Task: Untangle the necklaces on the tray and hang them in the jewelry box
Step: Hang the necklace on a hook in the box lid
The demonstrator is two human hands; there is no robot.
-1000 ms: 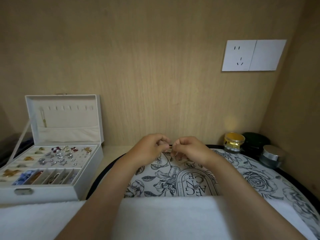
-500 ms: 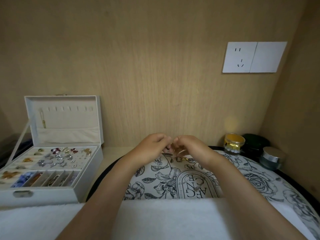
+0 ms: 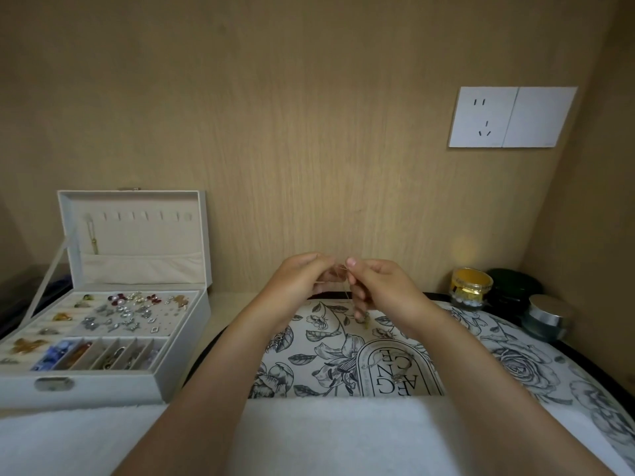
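Both hands, left (image 3: 302,280) and right (image 3: 383,286), pinched a fine gold necklace (image 3: 344,281) above the tray's (image 3: 515,341) far edge, pendant dangling. Untangling looked the step in hand; next, the freed chain would need a gentle carry to a free hook in the open jewelry box (image 3: 103,386) lid.
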